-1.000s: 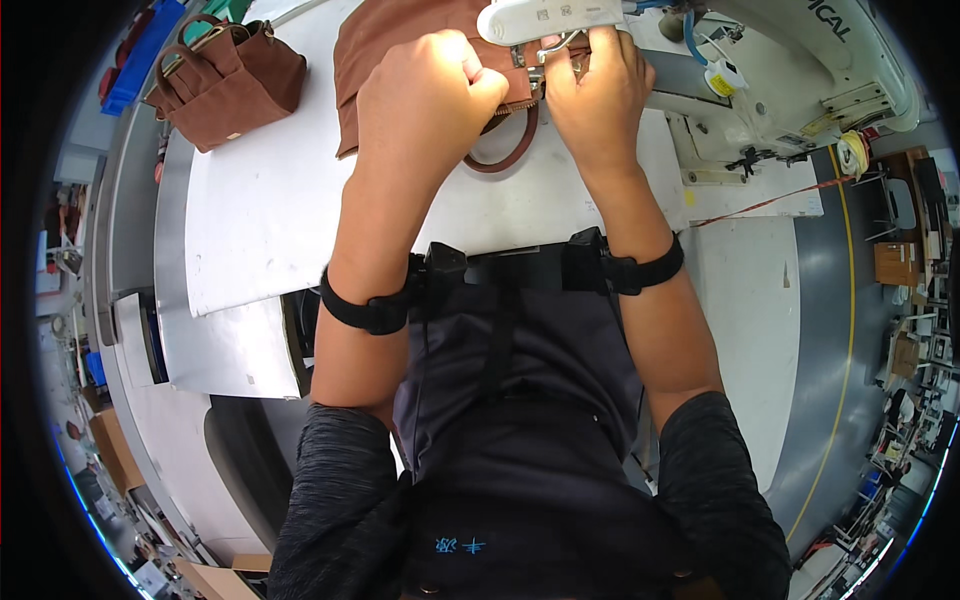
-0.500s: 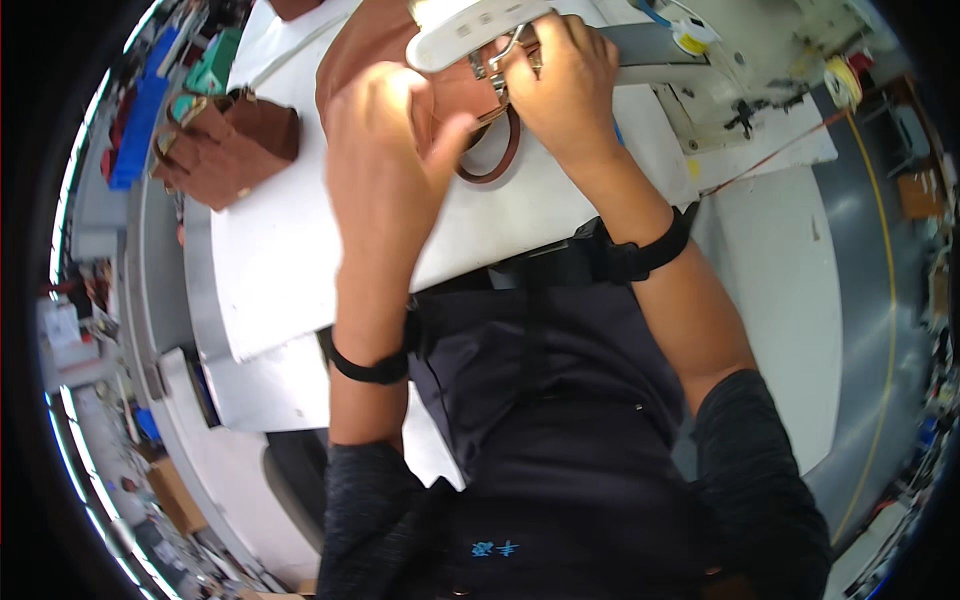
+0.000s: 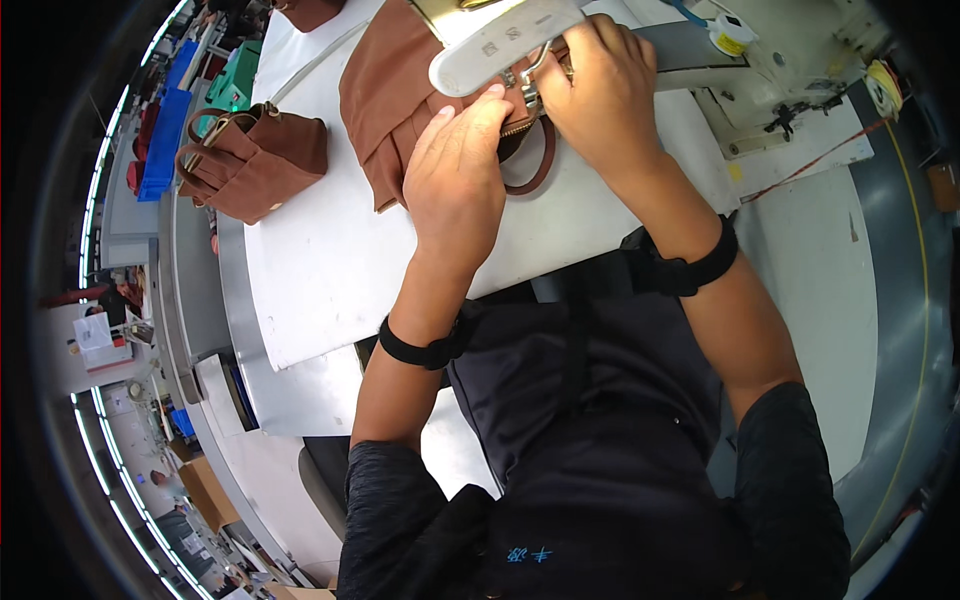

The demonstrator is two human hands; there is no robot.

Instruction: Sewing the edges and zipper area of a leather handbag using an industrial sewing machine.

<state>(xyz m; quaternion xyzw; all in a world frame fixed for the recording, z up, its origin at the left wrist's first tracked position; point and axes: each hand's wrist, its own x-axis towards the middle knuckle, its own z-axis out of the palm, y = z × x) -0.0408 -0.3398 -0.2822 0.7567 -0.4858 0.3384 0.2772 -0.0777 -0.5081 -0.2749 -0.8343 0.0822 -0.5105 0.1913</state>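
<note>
A large brown bag (image 3: 380, 120) lies under the white head of a sewing machine (image 3: 510, 45). Its zipper (image 3: 516, 127) and a curved brown handle (image 3: 547, 165) show beside the metal presser foot (image 3: 530, 92). My left hand (image 3: 455, 185) rests flat on the bag, fingers stretched toward the foot. Just right of the foot is my right hand (image 3: 610, 100), its thumb and fingers bent and closed together; what they grip is hidden behind them.
A smaller brown handbag (image 3: 262, 165) stands at the left on the white tabletop (image 3: 330, 270). Beyond it are a green bin (image 3: 235, 75) and a blue tray (image 3: 168, 140). A white thread spool (image 3: 730, 36) sits at the upper right.
My left hand, raised and blurred before, has come down onto the bag beside the presser foot. My right hand stays by the foot. The whole view has shifted slightly.
</note>
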